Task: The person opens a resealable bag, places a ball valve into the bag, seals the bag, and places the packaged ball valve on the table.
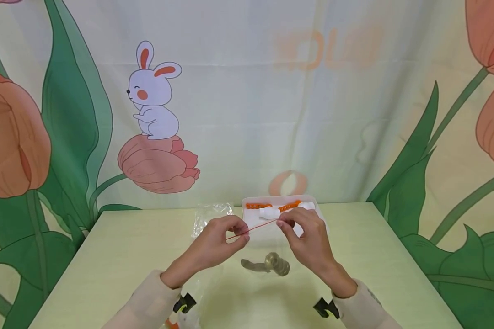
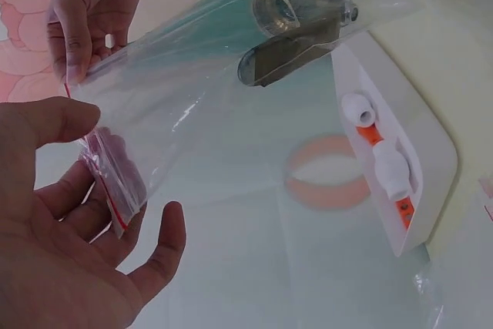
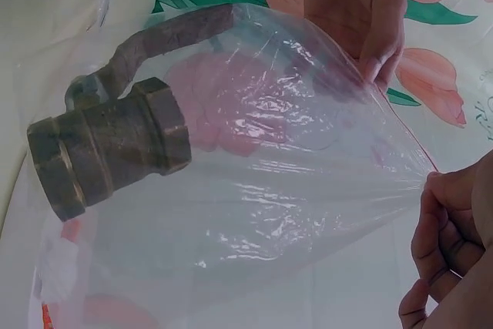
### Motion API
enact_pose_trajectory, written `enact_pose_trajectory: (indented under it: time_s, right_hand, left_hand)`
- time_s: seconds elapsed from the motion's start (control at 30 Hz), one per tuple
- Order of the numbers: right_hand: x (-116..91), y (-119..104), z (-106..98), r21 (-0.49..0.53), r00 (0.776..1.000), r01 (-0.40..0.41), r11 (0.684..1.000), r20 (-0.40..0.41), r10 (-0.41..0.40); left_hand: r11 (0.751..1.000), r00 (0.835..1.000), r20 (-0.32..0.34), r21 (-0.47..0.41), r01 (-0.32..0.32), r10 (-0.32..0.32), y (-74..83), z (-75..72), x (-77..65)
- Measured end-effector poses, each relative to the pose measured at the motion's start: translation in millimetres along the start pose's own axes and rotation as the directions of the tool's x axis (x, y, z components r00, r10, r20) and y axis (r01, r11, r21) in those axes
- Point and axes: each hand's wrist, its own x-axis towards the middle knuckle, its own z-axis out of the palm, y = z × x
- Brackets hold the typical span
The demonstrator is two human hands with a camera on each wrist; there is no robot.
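Note:
A clear zip bag (image 2: 181,90) with a red seal line hangs between my hands, and a brass valve (image 1: 276,263) with a flat lever handle lies inside it. In the head view my left hand (image 1: 218,237) pinches the bag's top edge at the left, its thumb and forefinger on the red line. My right hand (image 1: 308,235) pinches the same edge at the right, slightly higher. The line runs taut between them. From the right wrist view, the bag's film fans out in creases from my right fingertips (image 3: 435,182), and the valve sits at the far end.
Behind the hands, a white tray (image 1: 252,220) holds orange strips with holes (image 1: 258,206) and white plastic fittings (image 1: 269,213). A crumpled clear bag (image 1: 214,212) lies left of it. Near my left sleeve is a small orange piece (image 1: 171,325). A printed curtain (image 1: 230,114) hangs behind the table.

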Motion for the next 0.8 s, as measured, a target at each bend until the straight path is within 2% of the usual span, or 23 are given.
enact_pose_trajectory:
  time_s: [0.23,0.43,0.6,0.8]
  right_hand:
    - [0.3,0.1,1.5,0.017,1.0,0.002,1.0,-0.003,-0.002]
    - [0.4,1.0,2.2,0.038,1.0,0.01,0.999,-0.002,-0.01]
    - [1.0,1.7,0.8,0.031,1.0,0.019,0.999,-0.006,-0.019]
    - [-0.4,2.8,1.0,0.018,1.0,0.02,1.0,-0.012,-0.02]
  left_hand:
    - [0.998,0.998,-0.017,0.001,-0.055,0.055,-2.6,-0.9,0.4]
    - [0.999,1.0,-0.006,0.025,-0.028,0.028,-4.2,-2.8,-1.3]
    - [1.0,1.0,0.0,0.008,-0.002,0.002,-6.9,-4.6,-2.2]
    - [1.0,1.0,0.024,0.017,-0.013,0.012,-4.7,-5.7,-2.9]
